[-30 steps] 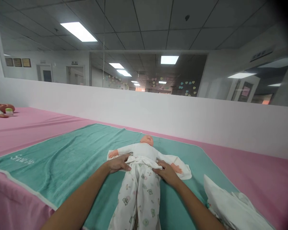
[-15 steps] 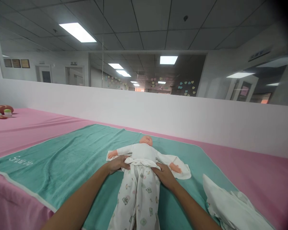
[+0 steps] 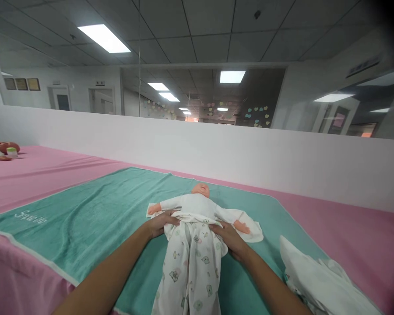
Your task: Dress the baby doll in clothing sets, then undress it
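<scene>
My left fingers (image 3: pixel 172 217) and right fingers (image 3: pixel 216 228) pinch the trousers' (image 3: pixel 193 258) waist at either side; uneven tugging could twist it around the doll (image 3: pixel 198 205).

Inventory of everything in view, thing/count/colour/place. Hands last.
doll: one, white top, on its back
printed pants: one, white, over doll's lower body
white cloth: count unclear, beneath doll's arms
teal blanket: one, under doll
pink sheet: one, under blanket
bundle: one, mostly white, near right
jar: one, green lid, far left
brownish objects: count unclear, beside jar
low wall: one, white, behind
plaques: three, gold-brown, upper left
hearts: several, mixed colours, back
doors: several, whitish, back
lights: several, white, above
left hand: one, at waistband
right hand: one, at waistband
</scene>
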`<action>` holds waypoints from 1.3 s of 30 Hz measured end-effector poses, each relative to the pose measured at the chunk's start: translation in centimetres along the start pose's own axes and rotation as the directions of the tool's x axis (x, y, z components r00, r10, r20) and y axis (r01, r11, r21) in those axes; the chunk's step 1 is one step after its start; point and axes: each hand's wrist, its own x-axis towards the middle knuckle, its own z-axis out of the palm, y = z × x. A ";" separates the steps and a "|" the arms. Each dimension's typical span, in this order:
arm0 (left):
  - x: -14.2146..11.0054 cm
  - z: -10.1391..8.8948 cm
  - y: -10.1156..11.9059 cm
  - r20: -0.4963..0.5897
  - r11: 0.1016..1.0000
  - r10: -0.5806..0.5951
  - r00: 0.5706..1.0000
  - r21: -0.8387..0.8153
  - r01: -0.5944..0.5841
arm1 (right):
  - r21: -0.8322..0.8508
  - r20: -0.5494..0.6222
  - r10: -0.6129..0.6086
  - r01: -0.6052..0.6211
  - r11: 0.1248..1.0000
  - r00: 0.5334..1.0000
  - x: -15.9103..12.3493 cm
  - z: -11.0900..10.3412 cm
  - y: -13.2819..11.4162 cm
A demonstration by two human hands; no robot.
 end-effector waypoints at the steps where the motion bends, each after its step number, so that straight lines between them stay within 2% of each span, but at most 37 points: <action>1: 0.0 0.0 0.0 -0.003 1.000 -0.003 1.000 0.001 0.003 | -0.012 0.007 0.000 0.000 1.000 1.000 -0.1 0.0 0.0; 16: 0.0 0.1 -0.2 0.002 0.999 0.034 0.999 0.029 -0.034 | -0.058 0.048 -0.009 0.012 0.998 0.999 -0.2 -0.3 0.0; 39: -0.3 0.7 0.2 0.004 0.999 0.035 0.999 0.005 -0.035 | -0.075 0.028 -0.011 0.013 0.997 1.000 -0.1 -0.4 0.1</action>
